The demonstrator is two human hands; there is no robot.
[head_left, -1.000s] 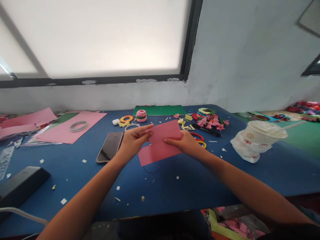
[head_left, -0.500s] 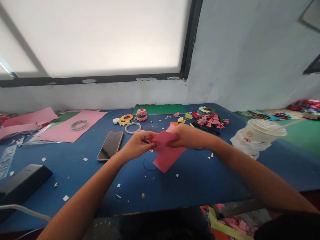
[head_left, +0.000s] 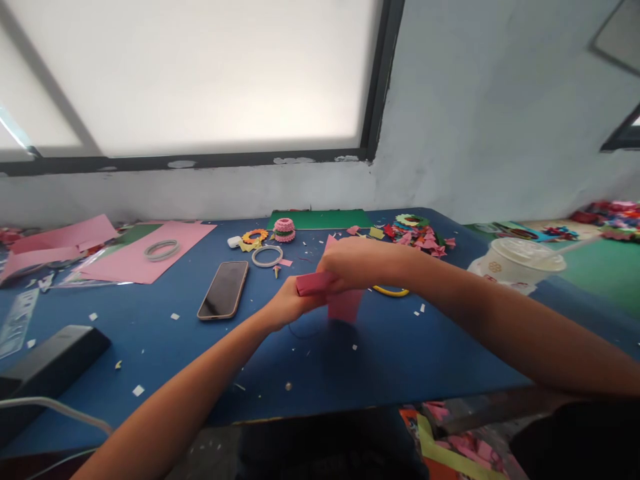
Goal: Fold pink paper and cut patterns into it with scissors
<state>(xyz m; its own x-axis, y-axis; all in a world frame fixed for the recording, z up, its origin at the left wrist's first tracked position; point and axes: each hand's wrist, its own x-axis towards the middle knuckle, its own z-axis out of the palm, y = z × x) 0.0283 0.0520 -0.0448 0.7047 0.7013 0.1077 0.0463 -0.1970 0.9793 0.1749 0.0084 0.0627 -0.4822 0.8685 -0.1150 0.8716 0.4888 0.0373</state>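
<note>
Pink paper [head_left: 345, 307] gripped in both hands, a crooked fold the risk

Held over a blue table [head_left: 390, 360], the paper is bent between the hands, one flap hanging below. The left hand [head_left: 290, 303] appears closed on the folded end; the right hand [head_left: 345, 263] curls over the top, its fingertips largely hidden. Should the layers slip in so tight a hold, the fold could set askew; uneven pressure could crumple it. Whether the edges meet cannot be told. Just beside the right forearm, a yellow loop [head_left: 391, 291] could be knocked. Leftward, a ring [head_left: 267, 257] and a phone [head_left: 223, 291] lie apart from the paper. Beyond the right arm stands a cup [head_left: 517, 263], which a stray elbow might tip.
</note>
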